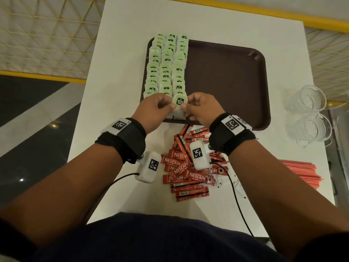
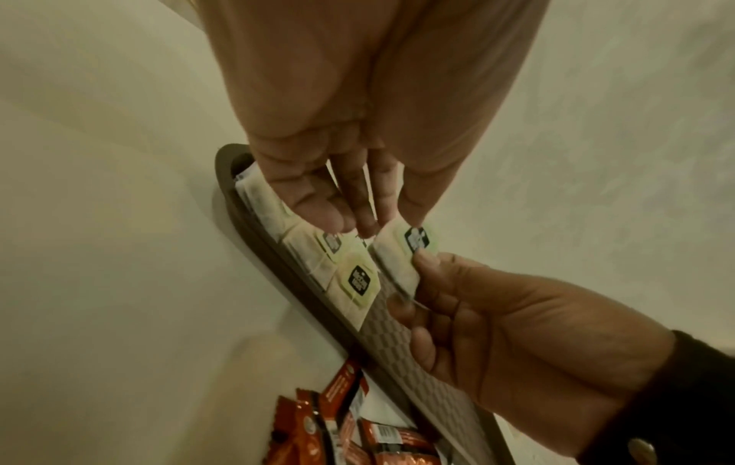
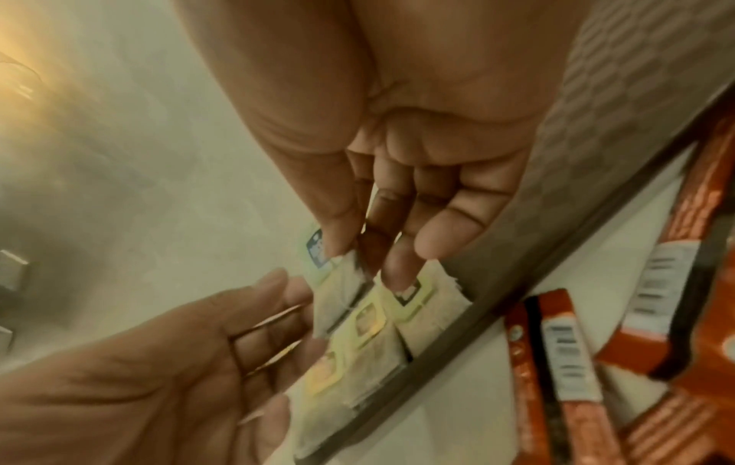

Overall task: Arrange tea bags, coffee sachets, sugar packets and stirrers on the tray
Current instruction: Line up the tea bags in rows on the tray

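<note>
Head view of a white desk (image 1: 120, 53) carrying a brown tray (image 1: 226, 76). Three columns of green-labelled tea bags (image 1: 166, 67) fill the tray's left part, overlapping from the far rim to the near rim. At the near end of the right-hand column, one tea bag (image 1: 179, 105) is held between both hands: the left hand (image 1: 156, 108) pinches its left edge with thumb and curled fingers, and the right hand (image 1: 200, 108) pinches its right edge likewise. In the left wrist view this tea bag (image 2: 401, 254) sits just above the tray's patterned floor, the right hand's fingers (image 2: 427, 267) closed on its edge. A loose heap of red coffee sachets (image 1: 188, 167) lies on the desk near the tray's near rim, under the wrists. Red stirrers (image 1: 298, 172) lie bundled at the desk's right edge; clear glass cups (image 1: 309, 114) stand right of the tray
</note>
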A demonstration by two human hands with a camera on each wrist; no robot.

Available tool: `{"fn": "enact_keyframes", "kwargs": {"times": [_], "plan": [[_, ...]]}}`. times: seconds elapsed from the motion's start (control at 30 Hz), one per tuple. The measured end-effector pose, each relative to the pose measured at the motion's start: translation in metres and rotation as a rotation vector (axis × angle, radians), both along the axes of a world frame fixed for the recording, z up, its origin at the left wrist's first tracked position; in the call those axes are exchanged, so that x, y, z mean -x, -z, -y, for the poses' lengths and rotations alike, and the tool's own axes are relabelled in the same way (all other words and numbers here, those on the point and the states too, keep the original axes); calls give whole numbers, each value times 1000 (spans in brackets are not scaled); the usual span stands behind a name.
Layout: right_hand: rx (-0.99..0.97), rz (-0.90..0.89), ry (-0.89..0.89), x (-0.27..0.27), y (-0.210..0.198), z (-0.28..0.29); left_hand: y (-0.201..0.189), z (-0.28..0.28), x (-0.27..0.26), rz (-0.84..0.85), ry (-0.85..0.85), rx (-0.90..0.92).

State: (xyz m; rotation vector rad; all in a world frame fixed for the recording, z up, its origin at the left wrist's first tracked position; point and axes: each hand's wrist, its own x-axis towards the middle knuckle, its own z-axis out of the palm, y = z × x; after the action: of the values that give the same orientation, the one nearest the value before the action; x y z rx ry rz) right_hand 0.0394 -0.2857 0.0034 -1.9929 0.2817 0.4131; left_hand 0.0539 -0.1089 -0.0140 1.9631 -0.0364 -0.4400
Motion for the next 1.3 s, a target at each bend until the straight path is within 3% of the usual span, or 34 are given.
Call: {"fn": "enact_keyframes", "kwargs": {"times": [0.17,0.43,0.63,0.83,1.3], "plan": [[199,-11,-36,-4,15,5,1,-16,-6,69,-69,-97],[363,-46,-151,-10,22,-2,1,-33,-16,51,-167,-148],[396,21,4,-12,22,-5,2,-38,-21,18,-156,-190],[215,-68,165,-15,14,-18,1,-35,-23,-22,-112,-323],[-8,-60,304,-18,5,-36,-4,-28,-26,-45,-113,-284]]}}
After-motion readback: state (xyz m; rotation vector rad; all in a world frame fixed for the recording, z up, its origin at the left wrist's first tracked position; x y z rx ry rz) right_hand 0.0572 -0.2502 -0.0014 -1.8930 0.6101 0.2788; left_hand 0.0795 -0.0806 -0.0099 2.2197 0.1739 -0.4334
